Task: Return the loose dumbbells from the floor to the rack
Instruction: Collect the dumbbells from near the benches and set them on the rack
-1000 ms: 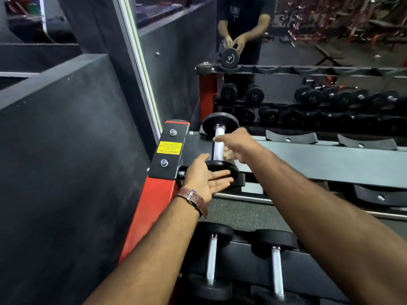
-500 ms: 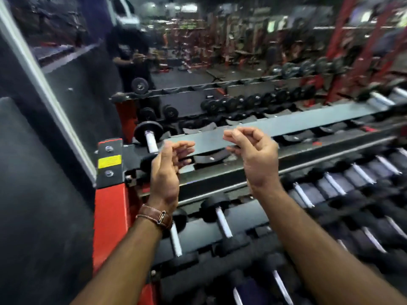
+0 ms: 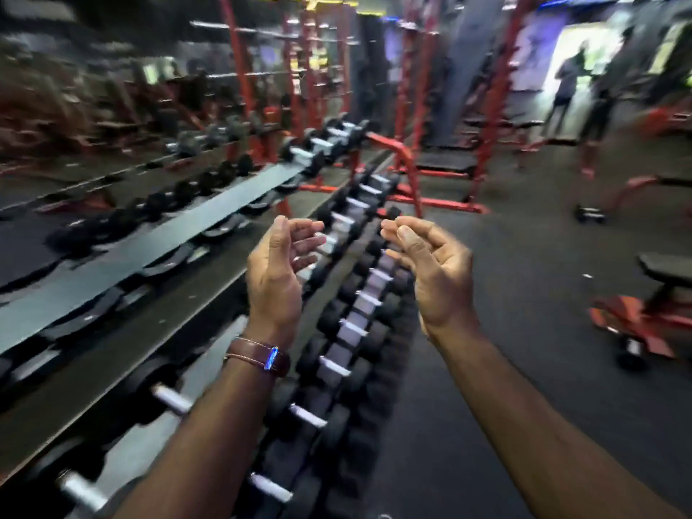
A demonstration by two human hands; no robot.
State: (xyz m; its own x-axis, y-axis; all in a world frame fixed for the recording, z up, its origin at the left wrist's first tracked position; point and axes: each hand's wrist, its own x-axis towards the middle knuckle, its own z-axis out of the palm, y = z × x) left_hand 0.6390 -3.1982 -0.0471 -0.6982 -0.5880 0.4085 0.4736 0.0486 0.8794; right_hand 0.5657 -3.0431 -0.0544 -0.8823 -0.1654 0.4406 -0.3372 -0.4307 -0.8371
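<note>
Both hands are free: your left hand [image 3: 275,271] and right hand [image 3: 430,271] hang in front of you with fingers loosely curled, each grip released and grasping nothing. The rack [image 3: 157,237] runs away along your left, its lower tiers filled with dumbbells, the upper tier showing bare saddles. The view is blurred, so loose weights are hard to pick out; one dark dumbbell [image 3: 589,214] appears to lie on the floor [image 3: 524,294] far to the right, near the red frames, well apart from the rack, and another shape under the bench [image 3: 666,267] cannot be identified. The step in hand is, by judgement, the walk to the next loose weight. Do it well by settling your gaze on the floor first, approaching until the handle sits directly below you, bending at the knees, and wrapping all fingers round the middle of the handle. Mind the person [image 3: 567,80] standing far off and the bench legs on your way.
</note>
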